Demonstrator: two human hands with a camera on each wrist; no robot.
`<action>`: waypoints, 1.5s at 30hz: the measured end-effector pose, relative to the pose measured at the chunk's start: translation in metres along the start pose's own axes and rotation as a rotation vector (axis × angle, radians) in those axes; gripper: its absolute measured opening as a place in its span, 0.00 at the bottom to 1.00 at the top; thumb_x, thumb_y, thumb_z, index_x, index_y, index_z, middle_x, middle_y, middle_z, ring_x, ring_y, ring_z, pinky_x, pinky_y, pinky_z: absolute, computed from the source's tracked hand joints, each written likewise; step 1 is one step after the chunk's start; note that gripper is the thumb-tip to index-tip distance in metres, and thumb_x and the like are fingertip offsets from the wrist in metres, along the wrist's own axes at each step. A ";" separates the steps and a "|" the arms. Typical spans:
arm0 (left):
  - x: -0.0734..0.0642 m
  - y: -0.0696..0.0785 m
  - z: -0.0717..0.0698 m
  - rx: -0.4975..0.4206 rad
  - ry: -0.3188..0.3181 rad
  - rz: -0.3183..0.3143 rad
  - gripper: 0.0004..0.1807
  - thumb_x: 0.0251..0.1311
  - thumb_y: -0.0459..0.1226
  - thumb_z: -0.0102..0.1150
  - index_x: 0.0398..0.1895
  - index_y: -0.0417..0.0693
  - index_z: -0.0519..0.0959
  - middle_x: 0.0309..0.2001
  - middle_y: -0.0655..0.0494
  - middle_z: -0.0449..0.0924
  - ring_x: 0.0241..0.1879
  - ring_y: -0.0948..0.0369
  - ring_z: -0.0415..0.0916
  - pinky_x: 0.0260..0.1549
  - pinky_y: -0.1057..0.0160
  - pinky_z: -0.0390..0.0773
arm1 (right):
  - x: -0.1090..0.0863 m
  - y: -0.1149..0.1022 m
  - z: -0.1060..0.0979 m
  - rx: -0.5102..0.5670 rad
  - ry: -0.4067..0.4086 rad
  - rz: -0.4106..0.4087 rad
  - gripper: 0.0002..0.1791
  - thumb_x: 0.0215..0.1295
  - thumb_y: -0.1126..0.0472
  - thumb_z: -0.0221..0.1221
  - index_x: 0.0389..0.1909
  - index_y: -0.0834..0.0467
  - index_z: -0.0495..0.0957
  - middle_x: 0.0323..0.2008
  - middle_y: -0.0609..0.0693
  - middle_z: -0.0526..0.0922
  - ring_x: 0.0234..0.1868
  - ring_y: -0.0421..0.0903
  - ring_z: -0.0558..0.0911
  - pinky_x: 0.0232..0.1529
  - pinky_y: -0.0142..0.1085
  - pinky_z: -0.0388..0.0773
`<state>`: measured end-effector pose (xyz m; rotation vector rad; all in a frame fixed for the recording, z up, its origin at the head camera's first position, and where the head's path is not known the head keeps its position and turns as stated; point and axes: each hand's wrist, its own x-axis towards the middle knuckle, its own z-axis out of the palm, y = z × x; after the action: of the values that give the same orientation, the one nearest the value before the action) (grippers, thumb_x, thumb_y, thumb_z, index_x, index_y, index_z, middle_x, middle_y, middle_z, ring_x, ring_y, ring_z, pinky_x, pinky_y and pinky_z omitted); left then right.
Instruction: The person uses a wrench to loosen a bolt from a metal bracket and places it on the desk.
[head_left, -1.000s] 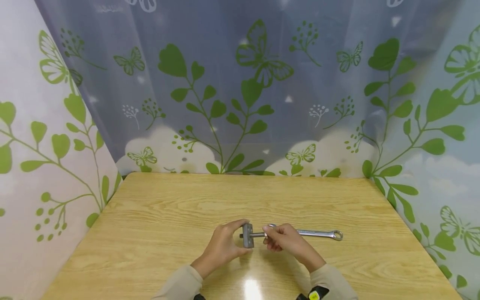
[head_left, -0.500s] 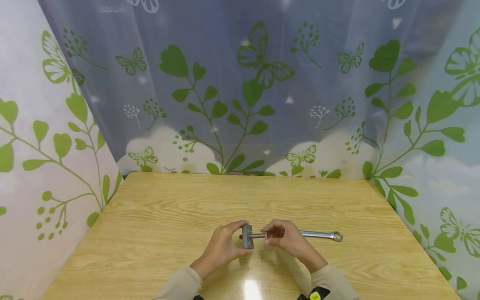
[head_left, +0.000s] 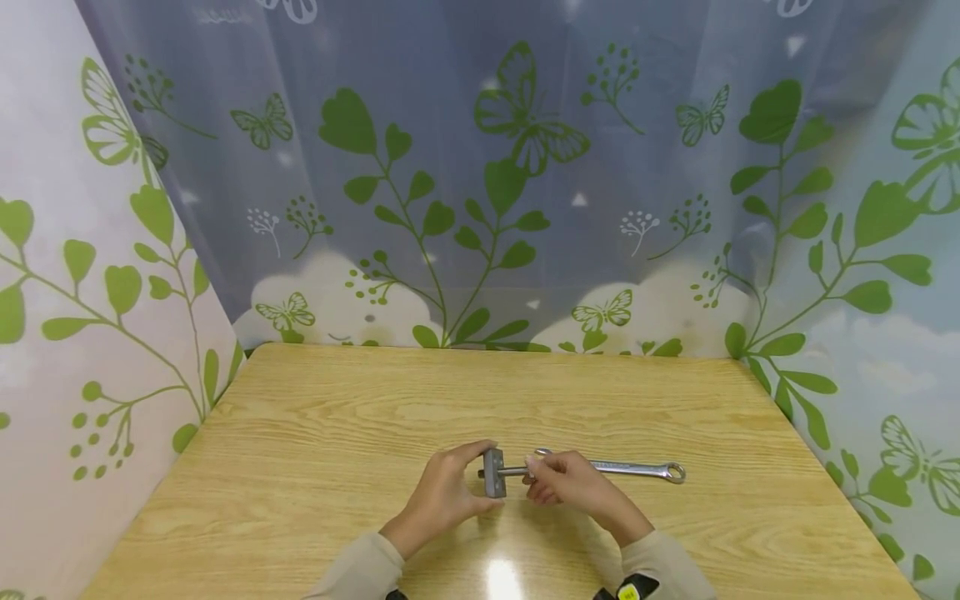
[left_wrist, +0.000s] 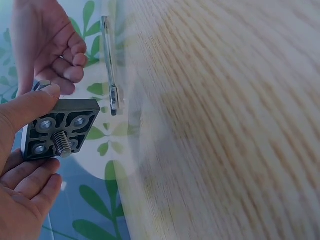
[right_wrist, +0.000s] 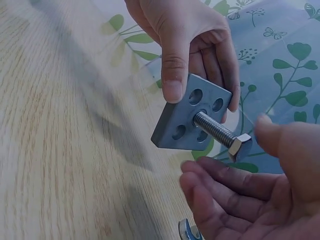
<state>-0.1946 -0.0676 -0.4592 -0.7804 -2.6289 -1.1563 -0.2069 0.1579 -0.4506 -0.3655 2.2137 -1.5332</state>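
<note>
Head view bright, glare on tabletop (head_left: 504, 577); wrist views dimmer, bluish.

Forearms (head_left: 363, 567) forward, left hand (head_left: 442, 490) in a thumb-and-finger grip, right hand (head_left: 576, 490) loosely curled, thumb (right_wrist: 271, 136) apart from fingers (right_wrist: 231, 192)

the bench (head_left: 337, 408) before me has a yellow-brown wood-grain top, the grain running mostly side to side, with its far corners rounded. a bright patch of light shines on the part closest to me. directly on the bench lies 1 shiny metal wrench (head_left: 633, 468), right of centre and roughly crosswise, its closed ring end to my right and slightly nearer me, its open end to my left.
</note>
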 end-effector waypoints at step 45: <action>0.002 -0.003 0.003 -0.016 0.008 0.044 0.39 0.35 0.34 0.80 0.56 0.35 0.75 0.52 0.44 0.80 0.52 0.50 0.79 0.53 0.55 0.79 | 0.001 -0.003 0.002 0.086 0.048 0.077 0.32 0.73 0.43 0.47 0.34 0.72 0.79 0.23 0.48 0.80 0.25 0.40 0.79 0.30 0.34 0.81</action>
<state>-0.1981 -0.0666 -0.4627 -0.8302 -2.5862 -1.1673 -0.2067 0.1553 -0.4489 -0.2168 2.1633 -1.6048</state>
